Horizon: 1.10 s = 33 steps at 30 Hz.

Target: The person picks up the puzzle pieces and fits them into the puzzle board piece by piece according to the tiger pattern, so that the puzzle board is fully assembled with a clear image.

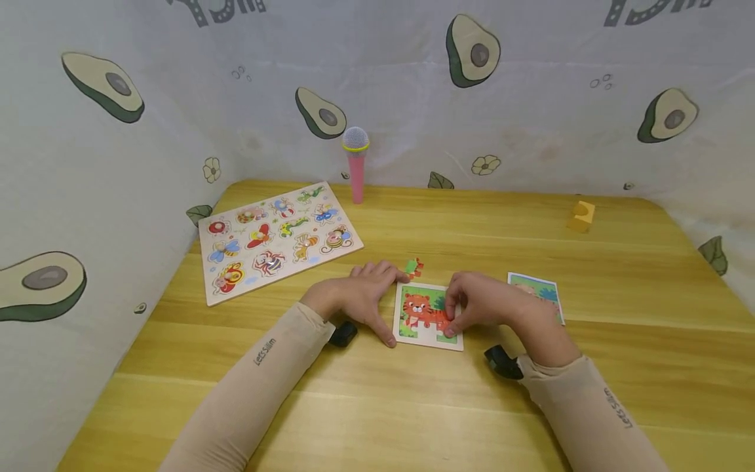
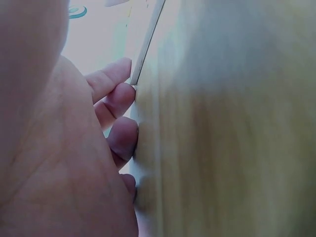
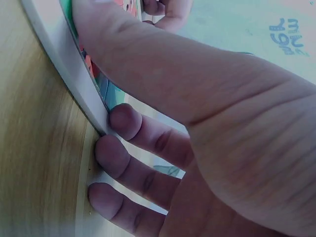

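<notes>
A square tiger jigsaw puzzle (image 1: 417, 303) lies in its pale tray frame on the table, with a bare white gap along its lower middle. My left hand (image 1: 366, 295) spans the tray's left side, thumb at the lower corner and index finger by the upper one. In the left wrist view its fingertips (image 2: 123, 133) rest at the tabletop near the tray edge. Over the puzzle's right side, my right hand (image 1: 483, 300) pinches at a lower-right piece with bent thumb and index finger. Its other fingertips (image 3: 112, 155) line the tray's outer edge in the right wrist view.
Loose puzzle pieces (image 1: 414, 267) lie just beyond the tray. A tiger picture card (image 1: 545, 292) is partly behind the right wrist. At back left are an insect peg puzzle board (image 1: 277, 246) and a pink toy microphone (image 1: 356, 170); a yellow block (image 1: 581, 217) sits at back right.
</notes>
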{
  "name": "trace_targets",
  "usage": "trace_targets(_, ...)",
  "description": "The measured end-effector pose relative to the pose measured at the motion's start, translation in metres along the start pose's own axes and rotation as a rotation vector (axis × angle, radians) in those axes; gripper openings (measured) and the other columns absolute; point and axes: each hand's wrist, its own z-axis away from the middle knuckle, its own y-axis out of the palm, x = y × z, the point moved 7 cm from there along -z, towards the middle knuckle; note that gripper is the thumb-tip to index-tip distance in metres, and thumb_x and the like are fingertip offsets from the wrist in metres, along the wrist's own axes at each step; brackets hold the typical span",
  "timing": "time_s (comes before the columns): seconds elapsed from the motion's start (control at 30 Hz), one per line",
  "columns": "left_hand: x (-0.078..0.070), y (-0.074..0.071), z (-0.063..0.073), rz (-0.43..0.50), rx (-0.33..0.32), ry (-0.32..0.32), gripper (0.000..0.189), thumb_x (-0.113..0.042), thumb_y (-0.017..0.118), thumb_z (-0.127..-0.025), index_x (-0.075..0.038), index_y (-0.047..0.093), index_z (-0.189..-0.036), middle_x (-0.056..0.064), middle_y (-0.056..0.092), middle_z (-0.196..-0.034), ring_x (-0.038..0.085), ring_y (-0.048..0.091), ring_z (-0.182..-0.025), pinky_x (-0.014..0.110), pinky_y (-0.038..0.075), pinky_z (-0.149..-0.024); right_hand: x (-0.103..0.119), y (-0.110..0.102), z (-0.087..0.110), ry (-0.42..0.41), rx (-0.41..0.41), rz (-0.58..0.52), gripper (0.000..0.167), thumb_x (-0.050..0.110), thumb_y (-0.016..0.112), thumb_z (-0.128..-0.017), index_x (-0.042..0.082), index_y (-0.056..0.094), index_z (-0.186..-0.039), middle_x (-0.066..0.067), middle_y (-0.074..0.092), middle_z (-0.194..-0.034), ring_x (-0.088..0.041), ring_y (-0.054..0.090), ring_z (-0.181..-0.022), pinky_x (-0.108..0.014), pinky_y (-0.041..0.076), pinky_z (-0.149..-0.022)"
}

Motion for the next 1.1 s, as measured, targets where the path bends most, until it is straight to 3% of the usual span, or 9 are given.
trace_targets(0.33,0.0,-0.005,0.001,0.054,-0.002,-0.014,0.108,-0.068,0.084,-0.067,-0.021,0.034,-0.15,-0.004,0.035,-0.145,0.019,0.032,-0.126,0.041,0.026,-0.107,-0.008,-0.001,-0.001,-0.036,0.009,-0.045,0.029,0.036,0.09,-0.075,0.018,0.067,-0.077,-0.001,0.055,-0.092,-0.021,0.049,-0.082,-0.036,0.042,-0.072)
trace_targets(0.47,0.003,-0.011,-0.002,0.135,-0.027,-0.043,0.092,-0.067,0.073,-0.08,-0.02,0.036,-0.149,0.0,0.038,-0.145,0.02,0.036,-0.13,0.045,0.027,-0.11,-0.009,-0.001,0.0,-0.033,0.012,-0.065,0.03,0.036,0.09,-0.074,0.017,0.068,-0.078,-0.001,0.055,-0.093,-0.021,0.048,-0.082,-0.036,0.042,-0.072)
trace_targets(0.53,0.006,-0.015,-0.005,0.204,-0.058,-0.051,0.076,-0.06,0.063,-0.092,-0.016,0.038,-0.148,0.002,0.041,-0.14,0.019,0.04,-0.127,0.042,0.03,-0.109,-0.008,-0.001,0.0,-0.024,0.014,-0.07,0.03,0.036,0.09,-0.074,0.017,0.067,-0.078,-0.001,0.055,-0.093,-0.021,0.048,-0.082,-0.036,0.042,-0.072)
trace_targets(0.63,0.009,-0.027,-0.013,0.233,-0.158,-0.022,0.048,-0.039,0.05,-0.106,-0.011,0.045,-0.145,0.006,0.048,-0.126,0.019,0.048,-0.114,0.037,0.039,-0.101,-0.006,0.0,0.0,-0.011,0.016,-0.071,0.03,0.036,0.091,-0.074,0.017,0.068,-0.078,-0.002,0.055,-0.094,-0.021,0.049,-0.082,-0.036,0.042,-0.072)
trace_targets(0.73,0.012,-0.038,-0.019,0.159,-0.26,0.031,0.034,-0.018,0.047,-0.107,-0.012,0.054,-0.14,0.004,0.054,-0.121,0.016,0.051,-0.108,0.032,0.041,-0.097,-0.006,0.001,-0.001,0.007,0.017,-0.077,0.031,0.035,0.091,-0.073,0.016,0.067,-0.078,-0.002,0.054,-0.094,-0.021,0.049,-0.083,-0.036,0.042,-0.072)
trace_targets(0.8,0.013,-0.042,-0.023,0.092,-0.284,0.068,0.035,-0.01,0.049,-0.105,-0.016,0.058,-0.139,0.001,0.056,-0.123,0.013,0.052,-0.111,0.03,0.04,-0.1,-0.007,0.002,-0.001,0.013,0.019,-0.082,0.031,0.035,0.092,-0.073,0.016,0.068,-0.078,-0.002,0.054,-0.095,-0.022,0.049,-0.084,-0.036,0.042,-0.072)
trace_targets(0.93,0.012,-0.038,-0.034,0.02,-0.208,0.121,0.043,-0.007,0.048,-0.104,-0.019,0.055,-0.145,-0.003,0.053,-0.137,0.01,0.047,-0.127,0.027,0.032,-0.109,-0.011,0.003,-0.001,0.018,0.018,-0.077,0.03,0.036,0.092,-0.072,0.018,0.068,-0.078,-0.002,0.054,-0.095,-0.021,0.049,-0.084,-0.036,0.042,-0.072)
trace_targets(1.1,0.008,-0.035,-0.043,-0.065,-0.122,0.109,0.055,-0.001,0.042,-0.101,-0.024,0.048,-0.151,-0.003,0.046,-0.145,0.015,0.04,-0.135,0.031,0.026,-0.114,-0.013,0.002,-0.003,-0.018,0.017,-0.057,0.03,0.038,0.091,-0.072,0.019,0.068,-0.077,-0.001,0.054,-0.094,-0.021,0.049,-0.084,-0.035,0.042,-0.071)
